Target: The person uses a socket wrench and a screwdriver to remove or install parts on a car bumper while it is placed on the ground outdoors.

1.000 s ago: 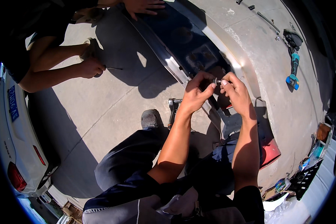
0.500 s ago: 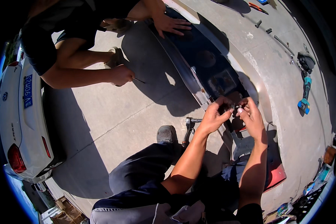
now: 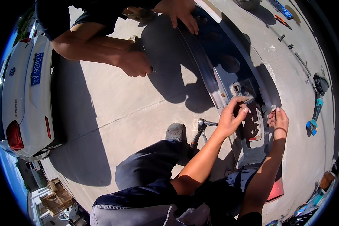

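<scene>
A long dark vehicle body panel [image 3: 224, 52] with cut-outs lies in front of me on the ground. My left hand [image 3: 231, 118] is over its near part, thumb and forefinger apart, with nothing visible between them. To the right, above the panel's edge, my right hand [image 3: 279, 121] pinches a small, pale, round-headed fastener [image 3: 274, 107] between thumb and fingertips. Its exact kind is too small to make out. Between the hands shows a rectangular opening [image 3: 257, 143] in the panel.
A ratchet wrench [image 3: 200, 130] stands by my shoe [image 3: 176, 132]. Opposite, a co-worker's hand [image 3: 135, 63] grips a thin dark tool; the other hand [image 3: 182, 17] rests on the panel. A teal cordless tool [image 3: 315, 113], sockets [image 3: 290, 46] and pliers [image 3: 282, 22] lie right. A white car [image 3: 26, 94] stands left.
My hands have separated: the right has moved right with the fastener, the left has opened slightly. The co-worker's tool hand has shifted. The whole view has turned a little.
</scene>
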Tool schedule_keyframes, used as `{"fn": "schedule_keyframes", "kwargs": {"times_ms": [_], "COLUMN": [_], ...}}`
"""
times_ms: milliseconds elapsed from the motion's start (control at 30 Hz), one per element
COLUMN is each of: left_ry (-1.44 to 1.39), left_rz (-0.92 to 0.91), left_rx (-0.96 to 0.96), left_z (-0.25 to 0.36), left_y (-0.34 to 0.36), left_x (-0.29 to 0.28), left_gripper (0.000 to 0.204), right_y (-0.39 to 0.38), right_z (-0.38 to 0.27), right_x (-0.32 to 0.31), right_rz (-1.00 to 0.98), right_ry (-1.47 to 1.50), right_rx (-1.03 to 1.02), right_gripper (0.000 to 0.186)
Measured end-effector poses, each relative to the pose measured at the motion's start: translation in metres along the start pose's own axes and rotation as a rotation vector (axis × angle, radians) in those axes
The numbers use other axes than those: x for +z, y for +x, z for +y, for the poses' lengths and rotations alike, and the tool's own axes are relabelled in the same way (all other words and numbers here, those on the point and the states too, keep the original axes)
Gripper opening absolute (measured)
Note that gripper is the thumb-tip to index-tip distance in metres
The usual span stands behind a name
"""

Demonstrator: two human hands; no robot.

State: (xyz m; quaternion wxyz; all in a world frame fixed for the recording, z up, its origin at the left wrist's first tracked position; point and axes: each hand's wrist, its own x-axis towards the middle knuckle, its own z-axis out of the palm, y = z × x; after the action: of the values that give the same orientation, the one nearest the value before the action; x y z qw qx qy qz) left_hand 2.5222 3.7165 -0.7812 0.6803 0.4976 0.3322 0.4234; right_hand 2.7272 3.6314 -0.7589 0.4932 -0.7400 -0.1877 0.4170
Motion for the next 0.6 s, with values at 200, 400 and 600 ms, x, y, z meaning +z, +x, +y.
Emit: {"fn": "schedule_keyframes", "kwargs": {"times_ms": [200,400,600], "left_ry": [-0.226,0.358,0.998], "left_rz": [0.623,0.818,0.493], "left_rx": [-0.058,-0.395,-0.405], "left_z": [-0.051,-0.133,-0.149], "left_y": [0.006,-0.071,-0.120], "left_x": [-0.085,-0.135,-0.125], "left_gripper": [0.015,0.026,0.041], "right_y": [0.077,0.068,0.007], "right_z": [-0.032,-0.001,-0.005], "right_x": [-0.047,-0.025,0.049], "right_rz": [0.251,0.226,0.036], "right_ry": [0.094,0.197,-0.169], "right_rx": [0.012,-0.053,-0.307], "right_gripper": [0.044,0.048,0.031]}}
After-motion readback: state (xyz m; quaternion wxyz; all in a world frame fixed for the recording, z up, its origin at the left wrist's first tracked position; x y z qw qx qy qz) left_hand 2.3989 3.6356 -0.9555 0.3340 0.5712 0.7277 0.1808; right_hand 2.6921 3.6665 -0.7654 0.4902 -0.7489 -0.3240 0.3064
